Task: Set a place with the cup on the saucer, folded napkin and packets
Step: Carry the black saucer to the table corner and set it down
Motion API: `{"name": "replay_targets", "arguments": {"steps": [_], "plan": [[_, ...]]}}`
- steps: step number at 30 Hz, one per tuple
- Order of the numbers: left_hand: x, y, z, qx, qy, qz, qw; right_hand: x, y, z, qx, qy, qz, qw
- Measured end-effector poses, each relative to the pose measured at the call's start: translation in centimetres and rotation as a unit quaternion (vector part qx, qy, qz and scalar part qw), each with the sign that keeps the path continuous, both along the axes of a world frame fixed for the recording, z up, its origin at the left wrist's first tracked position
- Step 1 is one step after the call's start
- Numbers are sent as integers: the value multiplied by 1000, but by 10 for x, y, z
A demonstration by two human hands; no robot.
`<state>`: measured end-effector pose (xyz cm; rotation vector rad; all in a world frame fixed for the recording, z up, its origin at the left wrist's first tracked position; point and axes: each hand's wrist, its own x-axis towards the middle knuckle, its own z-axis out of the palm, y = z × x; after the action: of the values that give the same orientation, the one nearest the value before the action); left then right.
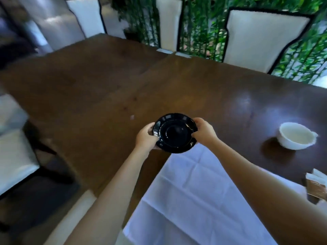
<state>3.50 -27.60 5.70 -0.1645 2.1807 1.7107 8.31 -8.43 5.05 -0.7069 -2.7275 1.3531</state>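
Both hands are gripping a black saucer by opposite rims, the left hand clasping its left edge and the right hand pinching its right edge, above the brown table. Just below the hands, a creased white napkin is lying unfolded, its far corner tucked under the saucer. Well to the right of the right hand, a white cup is sitting upright, with brown packets lying nearer the person, beside the right forearm.

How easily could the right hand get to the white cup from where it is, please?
Probably yes, once freed: the right hand now grips the black saucer, and only bare table lies between it and the white cup.
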Motion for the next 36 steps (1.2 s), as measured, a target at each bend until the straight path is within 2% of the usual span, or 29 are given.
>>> {"name": "replay_targets", "arguments": {"steps": [8, 13, 19, 32, 36], "plan": [[30, -117, -24, -8, -31, 84, 996, -7, -107, -22, -6, -21, 130, 991], [54, -158, -49, 3, -59, 138, 989, 0, -145, -41, -38, -55, 174, 982], [62, -174, -64, -10, -61, 154, 986, 3, -165, -59, -89, -109, 185, 973], [54, -179, -76, -21, -58, 157, 986, -11, -172, -71, -48, -130, 210, 968], [56, -180, -76, -50, -18, 121, 991, -11, -169, -69, -40, -145, 228, 962]]}}
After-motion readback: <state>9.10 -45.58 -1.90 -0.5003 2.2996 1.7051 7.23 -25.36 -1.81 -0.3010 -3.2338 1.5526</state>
